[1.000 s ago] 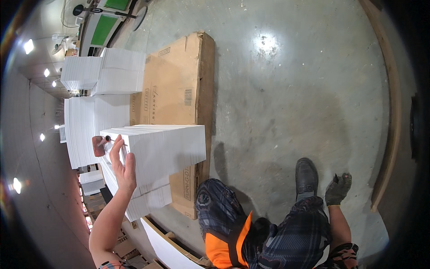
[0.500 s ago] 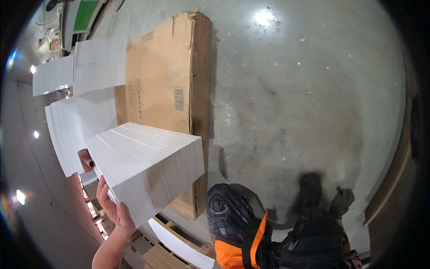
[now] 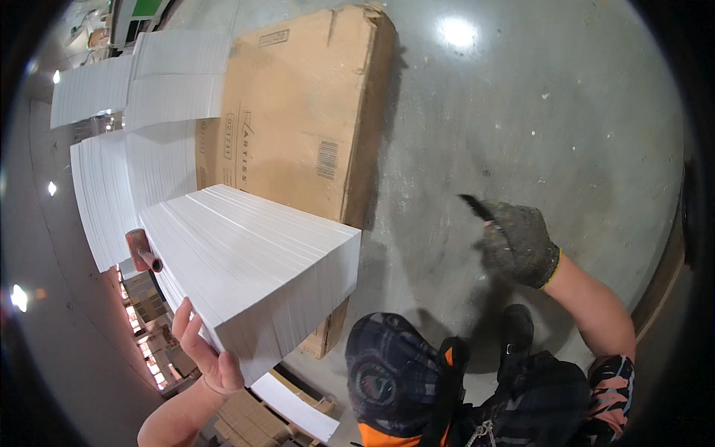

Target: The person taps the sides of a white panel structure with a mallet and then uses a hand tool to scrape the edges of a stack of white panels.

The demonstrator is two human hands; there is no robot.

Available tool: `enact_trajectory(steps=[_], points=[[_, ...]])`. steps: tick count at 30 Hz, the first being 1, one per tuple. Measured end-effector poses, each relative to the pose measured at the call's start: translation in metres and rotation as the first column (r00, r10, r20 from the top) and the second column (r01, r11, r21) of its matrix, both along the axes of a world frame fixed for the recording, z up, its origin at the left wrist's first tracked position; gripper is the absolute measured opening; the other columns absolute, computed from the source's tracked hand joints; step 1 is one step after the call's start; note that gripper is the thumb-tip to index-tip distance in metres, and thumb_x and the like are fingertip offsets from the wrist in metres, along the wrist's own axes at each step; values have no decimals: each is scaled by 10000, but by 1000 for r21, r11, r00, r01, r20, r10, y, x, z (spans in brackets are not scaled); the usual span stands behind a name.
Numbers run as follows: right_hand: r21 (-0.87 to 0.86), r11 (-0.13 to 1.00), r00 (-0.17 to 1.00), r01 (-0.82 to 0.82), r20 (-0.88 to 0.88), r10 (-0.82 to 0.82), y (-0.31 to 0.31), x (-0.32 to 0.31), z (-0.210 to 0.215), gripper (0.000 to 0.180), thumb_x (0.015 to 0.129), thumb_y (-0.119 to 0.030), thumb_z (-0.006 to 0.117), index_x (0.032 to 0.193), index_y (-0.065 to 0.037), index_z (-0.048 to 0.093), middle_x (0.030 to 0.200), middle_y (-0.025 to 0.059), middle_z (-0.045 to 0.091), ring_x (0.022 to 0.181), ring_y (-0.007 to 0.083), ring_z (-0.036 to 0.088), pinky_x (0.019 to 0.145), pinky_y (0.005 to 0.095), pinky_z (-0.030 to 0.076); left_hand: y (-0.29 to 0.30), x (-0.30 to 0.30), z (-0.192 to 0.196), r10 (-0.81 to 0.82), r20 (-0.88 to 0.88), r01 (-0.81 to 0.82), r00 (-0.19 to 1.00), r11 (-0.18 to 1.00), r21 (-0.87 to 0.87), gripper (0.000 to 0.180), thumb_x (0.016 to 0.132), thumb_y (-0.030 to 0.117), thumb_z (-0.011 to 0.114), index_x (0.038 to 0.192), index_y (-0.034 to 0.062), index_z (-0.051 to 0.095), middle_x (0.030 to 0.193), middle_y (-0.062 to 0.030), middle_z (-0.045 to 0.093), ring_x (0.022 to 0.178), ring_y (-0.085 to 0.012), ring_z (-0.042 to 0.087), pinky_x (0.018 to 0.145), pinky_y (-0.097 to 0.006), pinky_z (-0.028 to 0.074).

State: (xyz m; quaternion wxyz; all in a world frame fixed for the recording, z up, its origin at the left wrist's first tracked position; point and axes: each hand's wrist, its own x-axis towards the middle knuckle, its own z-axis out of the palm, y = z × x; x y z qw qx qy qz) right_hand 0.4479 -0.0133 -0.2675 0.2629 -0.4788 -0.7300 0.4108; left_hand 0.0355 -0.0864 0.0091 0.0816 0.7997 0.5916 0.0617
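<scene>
My bare left hand rests against the near left corner of a tall stack of white boards, its fingers stretched along the side and its thumb near the end face. Just beyond those fingers, a reddish-brown block with a hollow tube end sits against the stack. My right hand, in a dark grey knitted glove with a yellow cuff edge, is raised over the floor at the right. It is closed around a slim black tool whose dark end sticks out to the left; its kind is blurred.
A large brown cardboard box lies beyond the stack. More white board stacks stand at the far left. Flat cardboard and a white sheet lie near my left forearm. Grey concrete floor spans the right.
My gloved right hand has risen from low beside my body to the middle right, the black tool now showing in it. My left hand stays at the stack's corner while the view shifts slightly.
</scene>
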Motion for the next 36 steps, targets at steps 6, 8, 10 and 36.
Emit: enact_trajectory(steps=[6, 8, 10, 36], points=[[93, 936, 909, -340, 288, 302, 26, 2, 106, 311, 888, -214, 571, 1157, -59, 578, 692, 141, 637, 604, 338, 636, 568, 462, 509, 13, 12, -7, -59, -27, 60, 998, 998, 38, 621, 896, 309, 544, 1384, -24, 353, 1469, -294, 299, 1346, -404, 301, 1115, -510, 216], [39, 921, 860, -387, 374, 346, 35, -9, 138, 338, 883, -216, 581, 1180, -55, 567, 686, 148, 634, 581, 319, 635, 543, 451, 509, 13, 15, -9, -76, 21, 74, 997, 996, 57, 613, 869, 252, 572, 1377, -22, 367, 1470, -293, 307, 1326, -413, 313, 1105, -515, 231], [-32, 963, 944, -267, 191, 269, 44, -42, 166, 370, 890, -182, 572, 1229, -33, 566, 795, 178, 648, 677, 339, 648, 608, 456, 520, 9, 10, -11, -73, 41, 70, 996, 995, 71, 607, 862, 235, 574, 1374, -22, 375, 1465, -292, 316, 1316, -418, 317, 1098, -517, 236], [95, 991, 849, 89, -528, -25, -41, -240, 84, 232, 930, -133, 520, 1084, 2, 631, 817, 135, 657, 660, 215, 645, 535, 354, 516, 9, 19, -16, -10, 108, 3, 994, 998, 66, 610, 953, 424, 410, 1356, -31, 361, 1466, -284, 295, 1367, -326, 324, 1103, -475, 287]])
